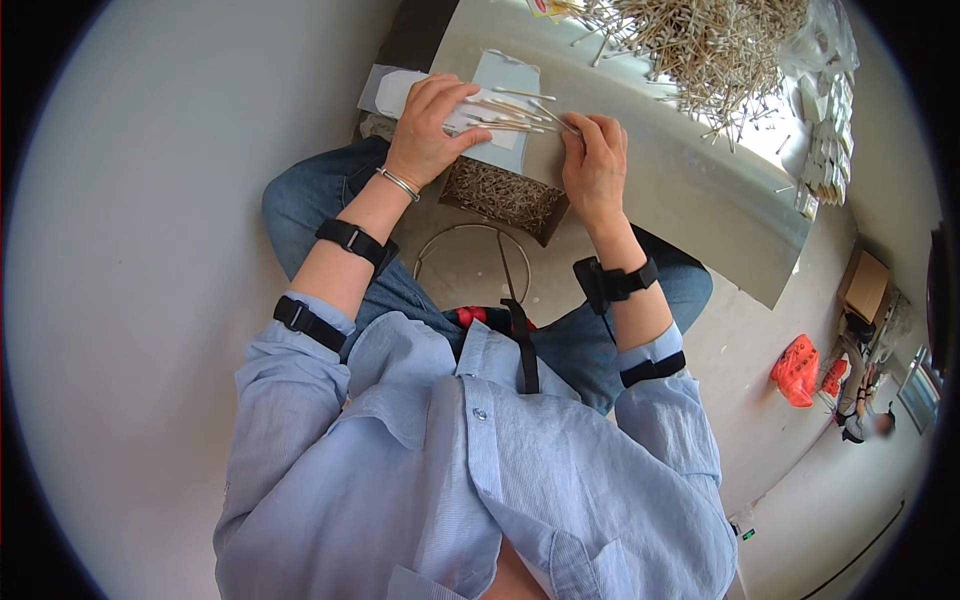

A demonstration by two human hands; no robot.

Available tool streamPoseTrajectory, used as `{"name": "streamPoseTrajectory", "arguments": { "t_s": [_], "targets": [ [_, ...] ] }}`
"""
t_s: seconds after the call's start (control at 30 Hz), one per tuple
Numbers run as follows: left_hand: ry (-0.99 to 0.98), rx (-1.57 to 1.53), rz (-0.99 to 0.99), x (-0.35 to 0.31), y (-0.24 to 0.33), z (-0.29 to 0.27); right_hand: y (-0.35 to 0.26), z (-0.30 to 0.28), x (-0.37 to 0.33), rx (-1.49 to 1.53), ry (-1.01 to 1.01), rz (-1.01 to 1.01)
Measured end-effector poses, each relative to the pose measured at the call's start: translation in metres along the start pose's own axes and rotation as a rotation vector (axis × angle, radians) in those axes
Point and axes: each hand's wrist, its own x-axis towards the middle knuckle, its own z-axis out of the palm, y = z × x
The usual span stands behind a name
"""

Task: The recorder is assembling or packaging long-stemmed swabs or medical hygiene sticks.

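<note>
Cotton swabs (510, 110) between both hands, swab heap (700, 40) beyond, box (503, 195) below.

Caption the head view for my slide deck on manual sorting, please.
Seated person's left hand and right hand gather a bundle of cotton swabs at a table beside a swab pile.

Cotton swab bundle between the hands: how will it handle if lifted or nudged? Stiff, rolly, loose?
The cotton swabs are thin straight sticks, so each is probably stiff and very light. They fan out unevenly between the left hand and right hand, so the bundle likely splays or sheds if gripped loosely. Round shafts would probably roll on the smooth table, as the scattered pile suggests.
</note>
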Motion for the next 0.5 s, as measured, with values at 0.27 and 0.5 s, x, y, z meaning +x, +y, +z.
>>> {"name": "streamPoseTrajectory", "arguments": {
  "t_s": [0.27, 0.5],
  "targets": [
    [-0.045, -0.025, -0.026, -0.001, -0.001, 0.002, 0.004, 0.008, 0.025, -0.158, -0.14, 0.011],
    [-0.051, -0.027, -0.044, -0.001, 0.0, 0.004, -0.006, 0.019, 0.036, -0.11, -0.228, -0.104]
  ]
}}
